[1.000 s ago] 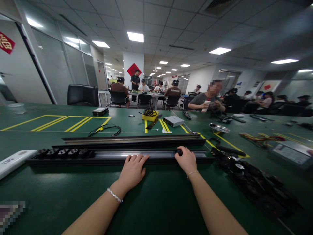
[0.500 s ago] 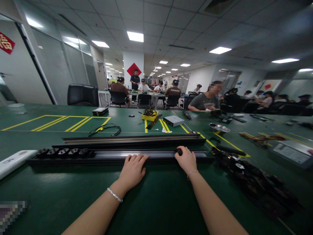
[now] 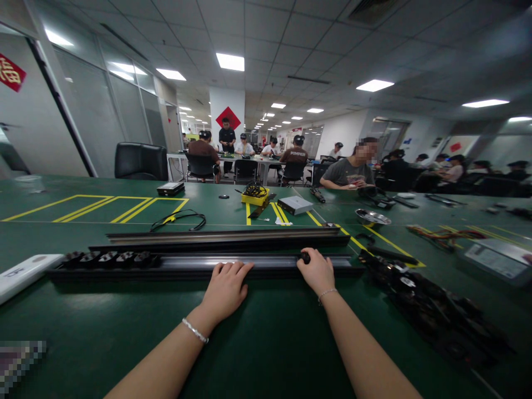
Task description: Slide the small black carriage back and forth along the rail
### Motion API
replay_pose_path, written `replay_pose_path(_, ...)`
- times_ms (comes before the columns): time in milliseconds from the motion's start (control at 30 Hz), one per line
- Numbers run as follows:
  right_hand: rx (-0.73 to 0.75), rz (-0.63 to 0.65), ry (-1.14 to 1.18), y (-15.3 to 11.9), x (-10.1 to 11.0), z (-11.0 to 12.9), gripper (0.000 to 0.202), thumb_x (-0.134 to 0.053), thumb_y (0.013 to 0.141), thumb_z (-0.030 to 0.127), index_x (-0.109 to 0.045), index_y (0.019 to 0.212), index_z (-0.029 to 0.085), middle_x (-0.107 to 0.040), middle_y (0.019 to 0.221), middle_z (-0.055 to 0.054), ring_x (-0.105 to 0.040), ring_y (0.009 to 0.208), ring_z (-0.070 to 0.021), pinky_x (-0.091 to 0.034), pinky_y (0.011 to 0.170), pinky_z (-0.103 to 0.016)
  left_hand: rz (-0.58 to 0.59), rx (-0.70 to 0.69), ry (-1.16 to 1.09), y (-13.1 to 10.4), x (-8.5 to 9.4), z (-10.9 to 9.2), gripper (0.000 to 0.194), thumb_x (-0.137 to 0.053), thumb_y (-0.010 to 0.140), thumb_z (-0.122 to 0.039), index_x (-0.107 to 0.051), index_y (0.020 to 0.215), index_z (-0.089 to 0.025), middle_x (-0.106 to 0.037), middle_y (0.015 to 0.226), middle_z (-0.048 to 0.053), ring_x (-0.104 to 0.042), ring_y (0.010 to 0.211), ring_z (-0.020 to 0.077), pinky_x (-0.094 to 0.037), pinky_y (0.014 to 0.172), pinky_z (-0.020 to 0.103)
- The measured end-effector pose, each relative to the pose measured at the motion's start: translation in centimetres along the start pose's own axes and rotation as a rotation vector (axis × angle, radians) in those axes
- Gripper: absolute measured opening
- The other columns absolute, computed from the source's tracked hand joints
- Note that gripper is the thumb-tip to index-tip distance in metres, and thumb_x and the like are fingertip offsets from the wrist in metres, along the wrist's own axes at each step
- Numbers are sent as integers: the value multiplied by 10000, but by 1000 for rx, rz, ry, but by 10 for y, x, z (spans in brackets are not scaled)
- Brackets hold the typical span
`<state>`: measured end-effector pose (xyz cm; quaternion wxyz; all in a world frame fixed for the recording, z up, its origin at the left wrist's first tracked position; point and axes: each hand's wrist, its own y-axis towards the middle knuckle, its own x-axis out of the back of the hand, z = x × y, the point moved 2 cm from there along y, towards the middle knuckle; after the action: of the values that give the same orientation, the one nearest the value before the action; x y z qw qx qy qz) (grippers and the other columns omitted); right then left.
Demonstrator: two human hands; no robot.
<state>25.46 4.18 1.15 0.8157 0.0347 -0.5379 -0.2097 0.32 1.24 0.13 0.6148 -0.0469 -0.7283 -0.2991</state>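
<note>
Lying crosswise before me is a long black track point(image 3: 183, 272) with a shiny grey channel point(image 3: 270, 262). Several small black socket-like modules point(image 3: 107, 259) sit in a row at its left end. My left hand point(image 3: 226, 285) is closed over the track's near edge, fingers on top and thumb on the near side. Toward the right end, my right hand point(image 3: 318, 271) pinches a small black module point(image 3: 305, 257) at the channel; the fingers hide part of it.
A second black track point(image 3: 224, 238) lies just behind. Dark jumbled assemblies point(image 3: 432, 310) and a grey metal box point(image 3: 496, 257) are at right, a white case point(image 3: 27, 275) at left. Farther back are a yellow box with cables point(image 3: 254, 198), a metal bowl point(image 3: 373, 217) and a seated person point(image 3: 349, 172).
My hands, the track and the modules have not visibly moved. Across the table, the seated person's hands have shifted slightly, and a standing person farther back has moved a little.
</note>
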Motion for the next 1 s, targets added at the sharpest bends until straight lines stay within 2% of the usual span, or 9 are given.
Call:
replay_pose_path(367,-2,4,12,1,2,-3,282,-442,738,287,-573,982,233,-603,1046,-34,-504,1035,-212,-193,1000,-465,25,16,-13,1,0,-1,524,-468,774,-243,-365,1281,-322,-538,1185,23,-455,1075,206,-257,939,392)
replay_pose_path(667,-8,-1,21,2,1,-4,279,-448,729,280,-574,976,241,-607,1051,-26,-511,1031,-204,-177,1010,-466,11,1,-2,0,-1,1,512,-468,778,-248,-368,1275,-320,-539,1180,18,-457,1074,204,-261,932,385)
replay_pose_path(800,-6,-18,22,2,1,-5,292,-454,719,274,-572,982,233,-607,1047,-33,-502,1040,-208,-206,996,-449,13,6,5,0,0,0,515,-467,779,-247,-366,1277,-328,-540,1179,18,-466,1057,202,-270,917,379)
replay_pose_path(1000,-4,-40,20,1,2,-4,372,-456,720,289,-537,1077,223,-572,1117,-59,-458,1107,-224,-196,1004,-447,7,1,-14,1,0,0,516,-464,775,-245,-369,1277,-321,-542,1180,18,-461,1063,204,-268,922,386)
